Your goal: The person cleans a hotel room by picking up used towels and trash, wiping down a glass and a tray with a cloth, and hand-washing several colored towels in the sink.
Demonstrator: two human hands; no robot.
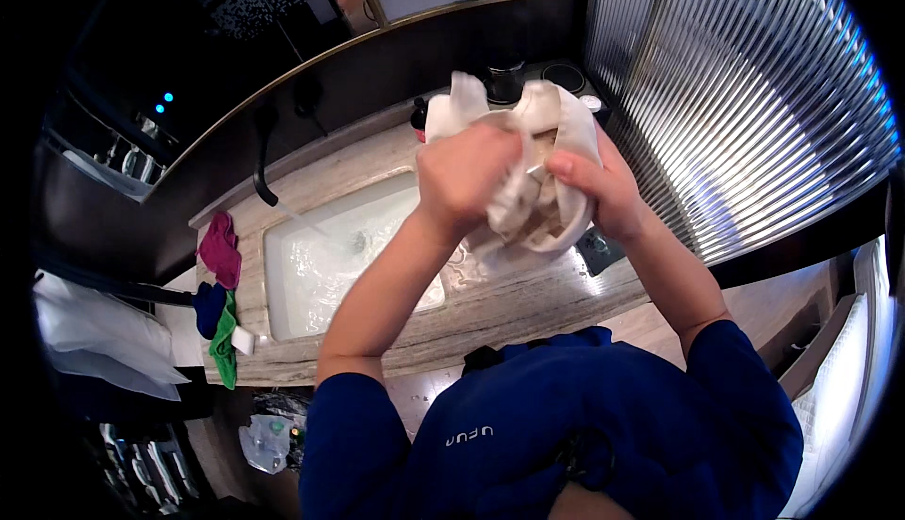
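Note:
Both of my hands grip a bunched white cloth [576,124] above the stone countertop, to the right of the sink. My left hand [466,173] is closed around its left side and looks blurred. My right hand [604,187] pinches the right side, thumb on top. Loops and folds of the fabric hang below and between my hands. At the left, a black wall-mounted faucet [264,184] runs water into the white rectangular sink [283,308], which holds some water. A dark flat item [599,251] with wet spots lies on the counter beneath my right hand.
Magenta [220,248], dark blue [207,310] and green cloths [224,343] lie at the counter's left end beside a white block [242,340]. A dark-capped bottle [418,118] and a dark container [504,81] stand behind the cloth. A ribbed glass partition [714,117] borders the right.

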